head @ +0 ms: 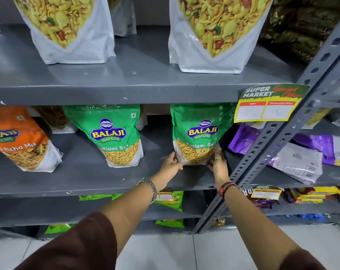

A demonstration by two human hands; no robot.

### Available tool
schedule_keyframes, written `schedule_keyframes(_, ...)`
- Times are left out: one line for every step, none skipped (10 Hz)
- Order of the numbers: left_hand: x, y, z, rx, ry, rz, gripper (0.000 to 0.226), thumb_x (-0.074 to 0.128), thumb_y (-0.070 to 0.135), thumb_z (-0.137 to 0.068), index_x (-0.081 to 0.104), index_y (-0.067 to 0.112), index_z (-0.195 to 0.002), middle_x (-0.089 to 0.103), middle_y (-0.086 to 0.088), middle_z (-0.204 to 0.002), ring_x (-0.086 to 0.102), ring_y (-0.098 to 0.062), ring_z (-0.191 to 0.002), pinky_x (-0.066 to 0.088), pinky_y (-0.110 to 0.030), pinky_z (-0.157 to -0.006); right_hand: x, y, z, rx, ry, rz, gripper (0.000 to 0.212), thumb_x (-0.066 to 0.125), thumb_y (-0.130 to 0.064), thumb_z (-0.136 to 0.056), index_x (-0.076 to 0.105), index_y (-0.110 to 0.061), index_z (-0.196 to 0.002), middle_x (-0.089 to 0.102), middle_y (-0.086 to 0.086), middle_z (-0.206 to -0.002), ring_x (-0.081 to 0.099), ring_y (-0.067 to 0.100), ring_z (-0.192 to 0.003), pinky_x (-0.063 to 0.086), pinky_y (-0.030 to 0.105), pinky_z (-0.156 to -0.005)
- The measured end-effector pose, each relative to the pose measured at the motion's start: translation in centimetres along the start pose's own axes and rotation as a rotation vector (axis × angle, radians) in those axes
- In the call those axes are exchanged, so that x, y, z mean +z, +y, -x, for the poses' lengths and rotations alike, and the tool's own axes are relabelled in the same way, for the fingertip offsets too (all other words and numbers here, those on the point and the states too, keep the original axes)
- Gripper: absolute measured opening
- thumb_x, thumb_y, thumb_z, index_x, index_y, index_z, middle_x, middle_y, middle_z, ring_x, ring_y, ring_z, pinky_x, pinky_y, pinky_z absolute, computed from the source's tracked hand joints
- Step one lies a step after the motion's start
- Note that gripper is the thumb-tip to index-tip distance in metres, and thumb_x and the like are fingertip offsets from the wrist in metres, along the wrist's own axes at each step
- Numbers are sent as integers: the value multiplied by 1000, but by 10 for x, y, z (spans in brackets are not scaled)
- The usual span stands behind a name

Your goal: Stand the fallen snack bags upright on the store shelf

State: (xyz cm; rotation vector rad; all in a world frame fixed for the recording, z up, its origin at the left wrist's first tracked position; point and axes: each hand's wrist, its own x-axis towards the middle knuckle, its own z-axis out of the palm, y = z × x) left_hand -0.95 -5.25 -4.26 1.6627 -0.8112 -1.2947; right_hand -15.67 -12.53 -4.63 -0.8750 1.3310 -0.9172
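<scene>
On the middle grey shelf (99, 178), between my two hands, stands the green Balaji Ratlami Sev bag (198, 131), upright on its base and just left of the slotted steel upright (266, 145). My left hand (170, 165) grips its lower left corner, fingers curled round the edge; my right hand (219, 164) presses flat against its lower right side, fingers partly tucked behind it, so I cannot tell how far they wrap. A metal watch (149, 187) sits on my left wrist and a red and black band (226, 188) on my right.

Just left stands a second green Ratlami Sev bag (114, 135), also upright, and further left an orange Balaji mix bag (23, 141) leans, cut off by the frame edge. To the right, beyond the steel upright, purple packets (319, 151) lie flat, with a white-backed one (299, 162) face down across them; the post crosses in front of them. A yellow price tag (266, 106) hangs from the upper shelf lip and covers the top right corner of the bag I hold; its written figures are too faint to read. On the shelf above, two large clear-fronted mixture pouches (214, 30) stand, tops out of view. Below, green packets (171, 199) show only as slivers.
</scene>
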Motion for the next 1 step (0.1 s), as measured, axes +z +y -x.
schedule_keyframes(-10, -6, 18, 301, 305, -273, 59, 46, 0, -84, 38, 19, -139, 50, -2, -140, 54, -23, -121, 46, -30, -97, -10, 10, 22, -241, 136, 234, 45, 39, -37, -95, 49, -8, -129, 51, 16, -137, 45, 32, -128, 32, 36, -110)
